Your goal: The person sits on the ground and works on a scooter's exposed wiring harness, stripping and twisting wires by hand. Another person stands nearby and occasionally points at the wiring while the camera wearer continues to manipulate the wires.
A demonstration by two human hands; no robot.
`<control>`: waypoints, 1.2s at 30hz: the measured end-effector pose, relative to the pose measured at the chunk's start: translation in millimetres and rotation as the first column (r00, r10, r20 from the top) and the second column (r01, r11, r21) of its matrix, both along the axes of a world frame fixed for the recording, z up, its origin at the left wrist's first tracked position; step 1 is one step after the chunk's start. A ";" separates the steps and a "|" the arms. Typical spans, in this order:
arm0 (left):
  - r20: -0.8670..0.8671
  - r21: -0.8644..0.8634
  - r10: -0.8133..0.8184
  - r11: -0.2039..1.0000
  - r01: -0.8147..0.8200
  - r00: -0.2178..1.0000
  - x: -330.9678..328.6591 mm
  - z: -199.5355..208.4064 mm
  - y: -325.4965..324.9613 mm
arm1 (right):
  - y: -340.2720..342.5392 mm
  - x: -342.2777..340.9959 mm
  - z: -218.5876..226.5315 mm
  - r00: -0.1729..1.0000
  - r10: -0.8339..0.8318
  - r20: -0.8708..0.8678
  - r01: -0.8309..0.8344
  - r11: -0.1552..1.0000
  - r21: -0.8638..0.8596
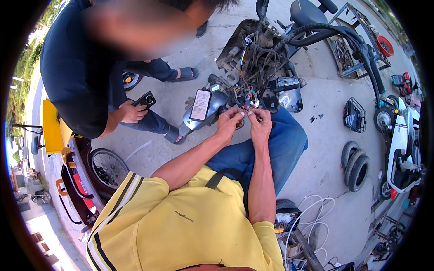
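Observation:
Both hands meet in front of a partly stripped electric scooter (266, 49) with its wiring exposed. My left hand (229, 123) is closed in a pinch at the near end of a bundle of thin coloured wires (247, 102). Right beside it, my right hand (260, 125) pinches the same wires from the other side. The fingertips hide the exact ends they grip. A phone (200, 105) with a lit page of text rests on the scooter's silver-grey mudguard (216, 105), left of the wires. Black cables (266, 61) hang in a tangle above the hands.
At the left, a person in dark clothes (74, 67) leans in, holding another phone (144, 100). A spoked wheel (108, 167) stands below. To the right are a wire basket (355, 115), stacked tyres (358, 170), a metal rack (350, 72) and a white scooter (402, 153). White hose (302, 217) coils near my right elbow.

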State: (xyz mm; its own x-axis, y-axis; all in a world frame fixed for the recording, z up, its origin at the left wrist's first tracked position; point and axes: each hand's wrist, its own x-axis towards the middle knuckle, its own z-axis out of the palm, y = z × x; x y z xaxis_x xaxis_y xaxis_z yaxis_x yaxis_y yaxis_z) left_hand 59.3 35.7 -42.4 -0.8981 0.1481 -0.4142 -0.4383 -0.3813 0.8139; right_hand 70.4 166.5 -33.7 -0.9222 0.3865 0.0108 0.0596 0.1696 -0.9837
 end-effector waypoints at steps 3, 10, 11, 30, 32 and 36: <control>0.019 -0.014 0.017 1.000 -0.017 1.000 -0.2 4.5 0.5 | -2.7 -1.1 4.1 0.999 -0.011 -0.050 0.014 0.999 0.050; -0.049 -0.136 0.025 0.990 -0.032 0.998 -4.4 11.9 1.3 | -6.2 -27.8 44.0 0.998 0.003 -0.060 0.017 0.943 0.333; -0.055 -0.144 0.035 0.989 -0.042 0.998 -3.9 13.4 1.7 | -5.5 -32.0 40.2 0.999 0.003 -0.038 0.011 0.932 0.361; -0.069 -0.180 -0.069 0.982 0.056 0.995 -14.8 1.1 -9.4 | 10.4 -60.6 10.6 0.949 0.041 0.312 0.145 0.822 -0.551; -0.061 -0.178 -0.076 0.982 0.064 0.995 -15.7 1.0 -10.7 | 11.0 -61.9 4.1 0.949 0.038 0.314 0.149 0.821 -0.551; -0.029 -0.170 -0.108 0.980 0.102 0.994 -18.6 7.2 -14.2 | 9.4 -64.3 -0.4 0.946 0.013 0.325 0.164 0.843 -0.512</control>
State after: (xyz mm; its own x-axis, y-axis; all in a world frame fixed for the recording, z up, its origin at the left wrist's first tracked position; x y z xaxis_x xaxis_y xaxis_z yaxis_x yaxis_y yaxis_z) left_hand 40.7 21.6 -35.2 -0.8968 0.1737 -0.4070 -0.4361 -0.1911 0.8794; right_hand 6.1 175.9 -34.1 -0.8119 0.3196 -0.4885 0.3600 -0.3847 -0.8500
